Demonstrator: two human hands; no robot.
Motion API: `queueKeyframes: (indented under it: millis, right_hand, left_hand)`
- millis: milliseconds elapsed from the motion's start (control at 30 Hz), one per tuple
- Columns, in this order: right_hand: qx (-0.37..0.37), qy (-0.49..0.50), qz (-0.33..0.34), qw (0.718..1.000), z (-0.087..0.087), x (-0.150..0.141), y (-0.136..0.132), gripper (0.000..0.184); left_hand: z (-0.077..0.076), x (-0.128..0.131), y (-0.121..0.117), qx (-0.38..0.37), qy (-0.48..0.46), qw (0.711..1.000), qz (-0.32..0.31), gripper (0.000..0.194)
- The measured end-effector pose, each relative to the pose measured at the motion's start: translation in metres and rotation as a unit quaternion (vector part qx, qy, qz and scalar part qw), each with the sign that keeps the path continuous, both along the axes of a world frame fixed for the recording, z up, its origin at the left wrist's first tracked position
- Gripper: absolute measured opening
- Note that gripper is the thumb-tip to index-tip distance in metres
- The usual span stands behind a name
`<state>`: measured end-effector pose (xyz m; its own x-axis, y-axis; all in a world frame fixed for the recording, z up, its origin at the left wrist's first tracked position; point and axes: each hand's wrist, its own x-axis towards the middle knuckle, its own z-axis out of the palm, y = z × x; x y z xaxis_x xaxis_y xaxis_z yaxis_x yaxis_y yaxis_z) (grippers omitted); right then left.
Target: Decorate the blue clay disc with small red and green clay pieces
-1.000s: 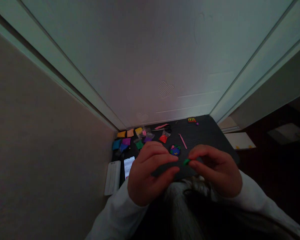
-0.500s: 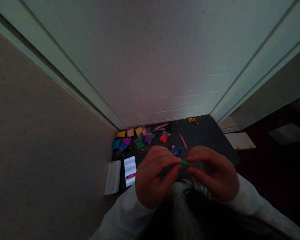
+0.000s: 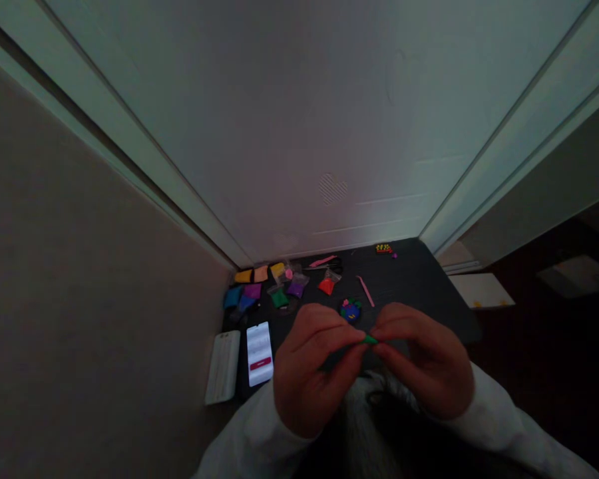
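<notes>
This side of the blue ornament (image 3: 350, 311), left hand (image 3: 315, 369) pinches green piece (image 3: 370, 339), one end covered; right hand (image 3: 426, 359): grip unclear.

Dim light, soft detail, bright phone screen (image 3: 259, 346)

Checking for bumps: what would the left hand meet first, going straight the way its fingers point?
Probably the right hand, just beyond the small green piece at the fingertips of the left hand; depth is unclear.

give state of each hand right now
Left hand: closed, holding the small green piece.
Right hand: at its other end; grip cannot be told.
</notes>
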<state>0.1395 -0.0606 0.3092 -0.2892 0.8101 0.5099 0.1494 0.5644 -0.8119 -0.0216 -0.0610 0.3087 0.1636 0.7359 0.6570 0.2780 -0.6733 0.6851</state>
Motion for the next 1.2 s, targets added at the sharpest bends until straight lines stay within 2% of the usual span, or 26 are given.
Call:
queueKeyframes:
  millis: [300, 667, 900, 1033, 1200]
  right_hand:
    - [-0.010, 0.018, -0.004, 1.000, -0.005, 0.000, 0.000, 0.027]
    - [-0.016, 0.028, -0.009, 0.999, -0.009, -0.001, -0.002, 0.028]
    - [-0.021, 0.023, 0.005, 0.999, -0.010, -0.006, -0.001, 0.028]
    - [-0.034, 0.013, -0.004, 0.999, -0.013, -0.006, -0.001, 0.027]
    - [-0.061, -0.009, -0.038, 0.997, -0.025, -0.004, 0.003, 0.023]
  left_hand:
    - [-0.001, 0.002, -0.002, -0.043, -0.001, 0.999, 0.004, 0.026]
    - [-0.006, 0.002, -0.003, -0.084, -0.014, 0.996, -0.022, 0.027]
    - [-0.007, -0.006, -0.005, -0.096, -0.003, 0.995, -0.015, 0.026]
    - [-0.013, -0.007, -0.004, -0.130, -0.024, 0.991, -0.011, 0.024]
    - [-0.023, -0.007, 0.001, -0.191, -0.030, 0.981, -0.024, 0.021]
